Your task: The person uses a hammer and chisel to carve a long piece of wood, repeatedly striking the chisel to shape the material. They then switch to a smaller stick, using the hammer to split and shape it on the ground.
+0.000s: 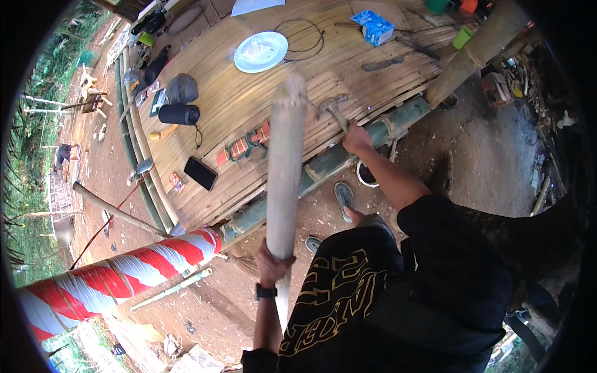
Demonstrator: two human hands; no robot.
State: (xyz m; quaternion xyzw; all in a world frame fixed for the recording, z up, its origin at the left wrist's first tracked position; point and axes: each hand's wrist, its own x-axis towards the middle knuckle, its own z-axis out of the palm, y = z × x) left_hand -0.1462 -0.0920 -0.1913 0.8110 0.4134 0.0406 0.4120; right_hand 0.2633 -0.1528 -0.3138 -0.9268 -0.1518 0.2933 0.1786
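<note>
My left hand [273, 264], with a dark band at the wrist, is closed round the lower part of a thick, pale bamboo pole [286, 174]. The pole stands up in front of me, and its far end looks rough and a little blurred. My right hand [357, 138] grips the handle of a hammer [331, 105] at the edge of the bamboo platform [236, 99]. The hammer's metal head is over the slats, to the right of the pole. An orange-and-green strapped bundle [245, 144] lies on the platform, partly behind the pole.
On the platform are a phone [200, 173], a black cylindrical speaker [179, 114], a grey cap [181, 89], a white plate [261, 52], a knife [382, 64] and a blue box [373, 28]. A red-and-white wrapped post [124, 276] stands at left, a bamboo post [479, 53] at right.
</note>
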